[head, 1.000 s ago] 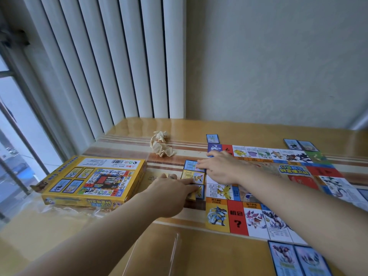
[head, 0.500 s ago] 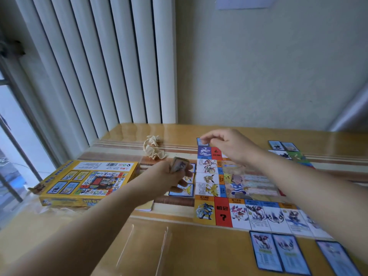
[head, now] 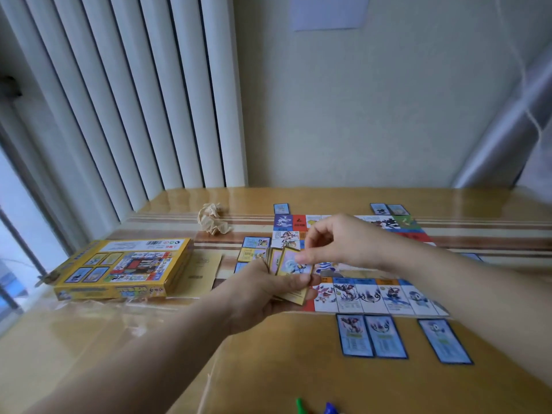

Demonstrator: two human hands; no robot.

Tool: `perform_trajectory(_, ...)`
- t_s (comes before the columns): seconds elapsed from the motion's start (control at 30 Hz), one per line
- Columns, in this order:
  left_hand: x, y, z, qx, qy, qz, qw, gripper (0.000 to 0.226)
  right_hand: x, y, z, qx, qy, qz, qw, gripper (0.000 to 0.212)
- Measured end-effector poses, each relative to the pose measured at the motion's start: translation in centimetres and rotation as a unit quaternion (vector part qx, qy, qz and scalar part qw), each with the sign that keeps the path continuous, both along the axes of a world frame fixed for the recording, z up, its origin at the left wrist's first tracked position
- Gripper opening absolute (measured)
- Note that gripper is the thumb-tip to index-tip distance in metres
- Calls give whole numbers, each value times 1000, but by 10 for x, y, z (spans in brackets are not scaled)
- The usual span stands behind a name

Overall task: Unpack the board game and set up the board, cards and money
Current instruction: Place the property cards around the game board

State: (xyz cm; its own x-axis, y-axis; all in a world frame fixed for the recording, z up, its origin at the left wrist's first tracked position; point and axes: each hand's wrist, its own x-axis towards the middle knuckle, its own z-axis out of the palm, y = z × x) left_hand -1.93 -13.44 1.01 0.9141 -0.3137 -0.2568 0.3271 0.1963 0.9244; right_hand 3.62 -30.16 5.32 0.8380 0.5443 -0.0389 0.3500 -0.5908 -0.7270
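- soft daylight from the window (head: 18,234) at left, evenly bright, only faint shadows
- glossy glare across the table (head: 298,196) top near the wall
- motion blur on the right hand (head: 337,243) and cards (head: 294,271); wide-angle bending toward the edges

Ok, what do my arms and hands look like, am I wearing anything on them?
Both forearms are bare as far as the view shows, no sleeves. The left hand and right hand are ungloved, with no ring, watch or bracelet visible, though the picture is slightly blurred.
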Motion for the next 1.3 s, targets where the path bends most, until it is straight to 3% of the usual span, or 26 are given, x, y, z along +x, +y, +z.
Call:
perform_trajectory(0.17, -8, -6, 0, 31, -7, -1, 999, 21, -7, -5, -1, -43, -12, 8, 999, 23)
perform_trajectory(0.33, -18, 2, -4, -41, 64, -1, 997, 15, -7, -6, -12, -64, 1, 5, 998, 21)
perform_trajectory(0.6, -25, 9, -29, 86, 120, -32, 988, 14, -22, -4, -53, -88, 111, -1, 990, 16)
perform_trajectory(0.83, -22, 7, -33, 131, 103, -26, 986, 8, -21, -10, -60, -47, 170, -23, 984, 18)
perform_trajectory(1.13, -9, -8, -34, 138, 64, 37, 988, 20, -24, -32, -68, 84, 240, -105, 961, 12)
perform_trajectory(1.3, -1, -16, -31, 155, 67, 46, 985, 25, -29, -50, -72, 87, 245, -135, 956, 14)
